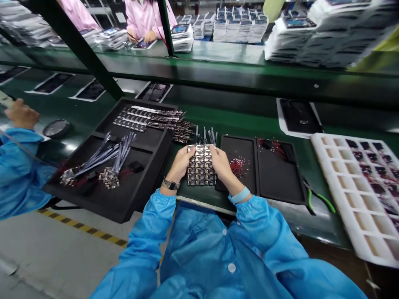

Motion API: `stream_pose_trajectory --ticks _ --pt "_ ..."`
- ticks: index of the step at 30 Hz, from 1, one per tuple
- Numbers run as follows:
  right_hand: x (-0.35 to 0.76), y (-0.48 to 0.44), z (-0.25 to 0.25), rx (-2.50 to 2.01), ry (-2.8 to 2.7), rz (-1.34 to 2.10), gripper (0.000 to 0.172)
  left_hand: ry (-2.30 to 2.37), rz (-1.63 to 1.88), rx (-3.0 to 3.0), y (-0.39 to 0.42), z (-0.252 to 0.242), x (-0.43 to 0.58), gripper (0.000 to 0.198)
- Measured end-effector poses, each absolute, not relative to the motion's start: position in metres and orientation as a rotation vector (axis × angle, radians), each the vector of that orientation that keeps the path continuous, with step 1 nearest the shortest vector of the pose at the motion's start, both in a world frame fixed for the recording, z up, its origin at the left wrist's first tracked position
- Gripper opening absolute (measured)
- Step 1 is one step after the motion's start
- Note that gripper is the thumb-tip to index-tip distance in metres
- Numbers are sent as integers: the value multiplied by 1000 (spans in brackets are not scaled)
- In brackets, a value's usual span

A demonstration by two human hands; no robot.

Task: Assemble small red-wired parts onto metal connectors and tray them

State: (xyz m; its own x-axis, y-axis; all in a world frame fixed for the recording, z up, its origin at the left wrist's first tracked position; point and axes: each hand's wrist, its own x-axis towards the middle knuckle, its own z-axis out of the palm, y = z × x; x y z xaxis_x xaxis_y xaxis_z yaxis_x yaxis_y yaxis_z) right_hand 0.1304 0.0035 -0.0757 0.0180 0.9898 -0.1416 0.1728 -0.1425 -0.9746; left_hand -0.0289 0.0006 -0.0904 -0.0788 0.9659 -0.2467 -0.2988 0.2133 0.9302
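A panel of small circuit boards (202, 168) is held level near the bench's front edge, with thin flat strips sticking out beyond its far side. My left hand (181, 162) grips its left edge, thumb on top. On the opposite edge, my right hand (222, 164) grips it the same way. The fingers beneath the panel are hidden. Just right of my right hand lies a bunch of red wires (238, 167) in a black tray (226, 146). Left of my left hand, more board panels (131, 122) rest in a large black foam tray (146, 166).
Flat cables with small boards (109, 176) lie in the foam tray's near part. Green-handled pliers (324, 201) and a white compartment tray (335, 189) stand to the right. A dark panel (299, 116) lies behind. A co-worker's hand (21, 114) is at left; a green post (90, 54) slants across.
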Motion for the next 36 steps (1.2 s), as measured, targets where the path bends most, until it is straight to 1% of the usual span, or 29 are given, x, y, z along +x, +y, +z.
stream_pose_trajectory --ticks 4,7,11,18,23,25,29,31,36 --pt "121 3 -77 -1577 -1416 927 42 1239 1196 774 4 -88 -29 53" --pt "114 3 -80 -1581 -1435 892 41 1273 1188 786 8 -90 -34 58" --pt "106 3 -86 -1477 -1299 1025 49 1278 1193 795 12 -94 -41 58" --pt "97 6 -93 -1271 -925 1424 53 1229 1166 748 16 -95 -45 60" --pt "97 9 -90 -1179 -842 1583 60 1215 1147 748 18 -95 -46 63" --pt "100 10 -89 -1217 -950 1519 59 1232 1142 781 17 -95 -47 61" --pt "106 11 -90 -1492 -1345 1082 46 1324 1169 896 16 -94 -49 49" --pt "106 10 -91 -1610 -1428 936 41 1392 1186 953 16 -94 -49 42" --pt "99 7 -93 -1652 -1412 903 35 1502 1187 1052 18 -97 -50 34"
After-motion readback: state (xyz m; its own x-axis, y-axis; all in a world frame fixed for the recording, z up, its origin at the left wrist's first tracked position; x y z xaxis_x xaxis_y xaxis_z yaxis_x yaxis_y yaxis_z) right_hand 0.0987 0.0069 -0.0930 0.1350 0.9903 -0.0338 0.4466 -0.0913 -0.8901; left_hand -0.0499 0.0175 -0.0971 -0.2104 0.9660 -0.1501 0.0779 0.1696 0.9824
